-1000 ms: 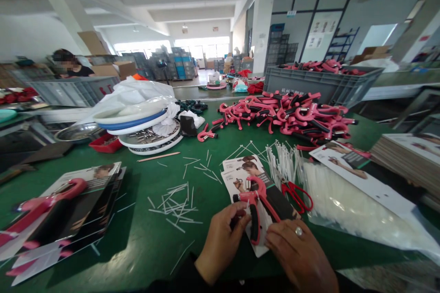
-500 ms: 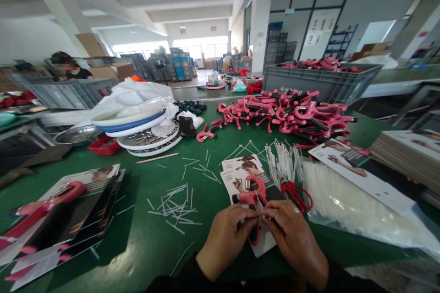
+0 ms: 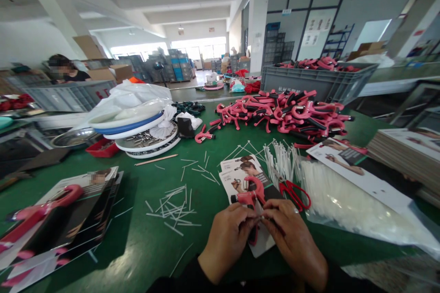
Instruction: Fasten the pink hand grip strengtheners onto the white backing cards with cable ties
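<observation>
Below me a pink-and-black hand grip exerciser (image 3: 253, 188) lies on a printed backing card (image 3: 233, 178), with another card beneath. My left hand (image 3: 229, 233) is closed at the exerciser's handles, thumb and finger pinched together. Opposite it, my right hand (image 3: 292, 233) pinches at the same spot, their fingertips almost touching. Between them shows a bit of a thin white cable tie (image 3: 258, 206); the fingers hide most of it. Red-handled scissors (image 3: 296, 194) lie to the right, beside a bunch of white cable ties (image 3: 282, 162).
Cut tie ends (image 3: 175, 206) litter the green table (image 3: 147, 256). Carded exercisers (image 3: 51, 219) are stacked at left. Behind are stacked trays (image 3: 134, 121) and a pile of exercisers (image 3: 285, 112). A bag of ties (image 3: 347, 206) and a card stack (image 3: 405, 155) occupy the right.
The whole view has shifted very slightly. Both hands stay pinched at the exerciser's handles, with hardly any movement of the fingers.
</observation>
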